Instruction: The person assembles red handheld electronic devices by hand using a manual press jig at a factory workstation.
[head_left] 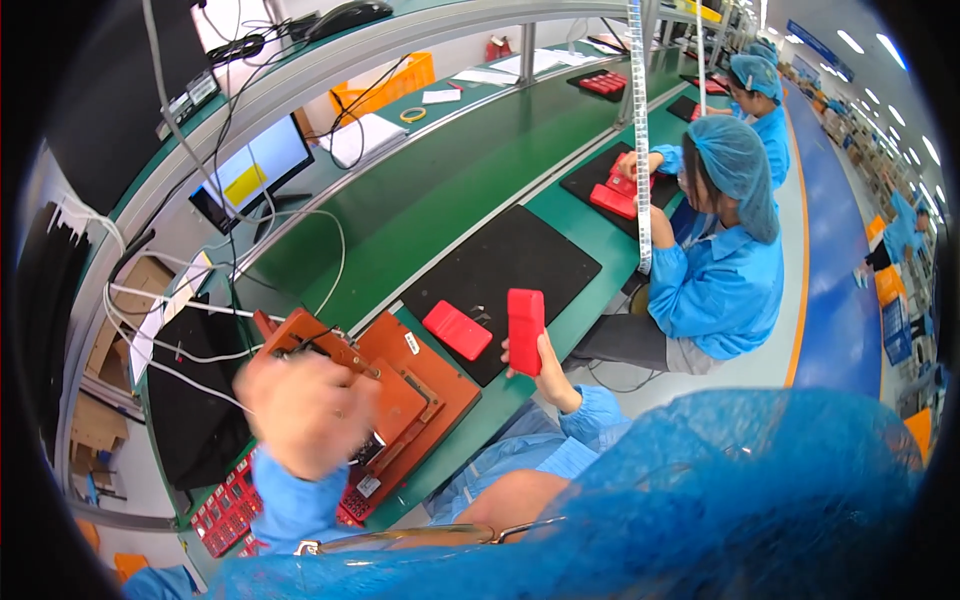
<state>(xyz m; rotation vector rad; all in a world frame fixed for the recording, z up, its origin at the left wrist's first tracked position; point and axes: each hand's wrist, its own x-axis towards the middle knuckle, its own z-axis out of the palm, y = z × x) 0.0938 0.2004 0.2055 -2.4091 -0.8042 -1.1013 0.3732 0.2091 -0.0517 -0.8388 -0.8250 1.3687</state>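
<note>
One red case [525, 335] held up in the right hand [549, 368], fingers wrapped round its lower part, over the near side of a black mat [530, 245]. Second red case [457, 330] lies flat on the same mat, to the left. Left hand [310, 410] is blurred, over an orange block [455, 395] on the green bench [340, 240]; can't tell whether it grips anything. Red boards [225, 505] lower left, lit screen [265, 170] upper left. Co-worker [730, 280] seated at right, hands at other red cases [614, 200].
</note>
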